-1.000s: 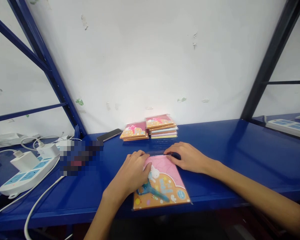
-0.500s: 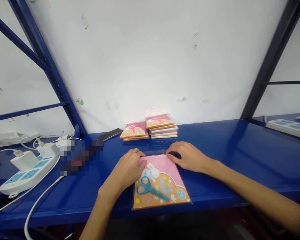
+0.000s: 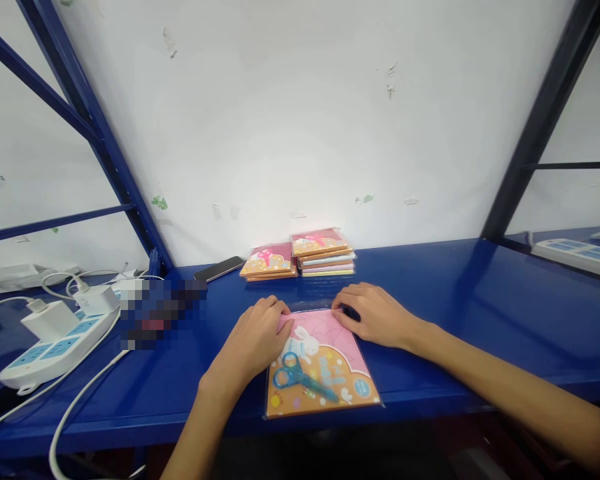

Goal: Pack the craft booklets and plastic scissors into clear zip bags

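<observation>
A pink and orange picture packet in a clear plastic sleeve lies flat on the blue shelf, near its front edge. Blue-handled children's scissors and a white rabbit figure show on its lower half. My left hand grips the packet's upper left corner. My right hand presses on the upper right edge, its fingertips over a small dark spot on the sleeve. Behind the packet stand two stacks of similar packets.
A black phone lies on the blue steel shelf behind my left hand. To the left are a white power strip, chargers and white cables, beside a pixelated patch. Dark rack uprights frame the white wall.
My left hand has slid up and left from the packet's middle, uncovering the scissors and rabbit. My right hand has shifted slightly down the packet's edge. The packet has stayed in place.
</observation>
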`<state>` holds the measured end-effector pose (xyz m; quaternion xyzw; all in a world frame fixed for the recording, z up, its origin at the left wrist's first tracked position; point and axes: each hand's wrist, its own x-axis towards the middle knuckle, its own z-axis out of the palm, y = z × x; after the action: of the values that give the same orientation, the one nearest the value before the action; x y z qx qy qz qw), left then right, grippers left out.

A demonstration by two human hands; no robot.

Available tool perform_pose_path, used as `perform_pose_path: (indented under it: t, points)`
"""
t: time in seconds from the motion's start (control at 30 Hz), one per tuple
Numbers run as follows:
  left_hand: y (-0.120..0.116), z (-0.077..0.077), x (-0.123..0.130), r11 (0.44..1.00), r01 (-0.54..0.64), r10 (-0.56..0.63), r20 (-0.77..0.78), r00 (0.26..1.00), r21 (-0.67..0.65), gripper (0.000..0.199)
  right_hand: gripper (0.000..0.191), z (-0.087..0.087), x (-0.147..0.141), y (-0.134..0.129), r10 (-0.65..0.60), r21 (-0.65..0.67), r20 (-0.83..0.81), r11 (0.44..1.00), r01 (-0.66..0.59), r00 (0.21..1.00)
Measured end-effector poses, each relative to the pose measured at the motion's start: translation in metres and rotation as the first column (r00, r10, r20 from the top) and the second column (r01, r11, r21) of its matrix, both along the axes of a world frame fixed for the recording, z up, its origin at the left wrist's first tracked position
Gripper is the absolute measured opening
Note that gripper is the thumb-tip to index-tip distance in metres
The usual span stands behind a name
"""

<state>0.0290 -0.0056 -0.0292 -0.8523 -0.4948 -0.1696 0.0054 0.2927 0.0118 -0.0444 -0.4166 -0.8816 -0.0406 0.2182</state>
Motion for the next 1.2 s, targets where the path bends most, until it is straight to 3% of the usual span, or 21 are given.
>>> perform_pose_path:
  t: [0.67,0.9,1.07,1.2]
  points:
    - [-0.002,0.003,0.015,0.996,-0.08,0.088,-0.196,0.977,0.049,0.028,0.02,-0.001,-0.005,-0.002,-0.026,0.05,0.051,0.998,0.023,0.998]
    - [0.002,0.007,0.007,0.998,-0.058,0.057,-0.101,0.993,-0.004,0.027,0.017,-0.004,0.001,0.003,-0.015,0.012,-0.033,1.0,0.015,0.999]
    - [0.006,0.004,-0.004,0.998,-0.042,0.043,0.026,0.999,-0.043,0.023,0.04,-0.005,0.005,0.007,0.004,-0.038,-0.094,0.999,-0.007,0.996]
    - [0.008,0.005,-0.008,0.997,-0.04,0.046,0.08,0.996,-0.071,0.023,0.03,-0.007,0.006,0.008,0.045,0.016,-0.06,0.999,-0.044,0.997]
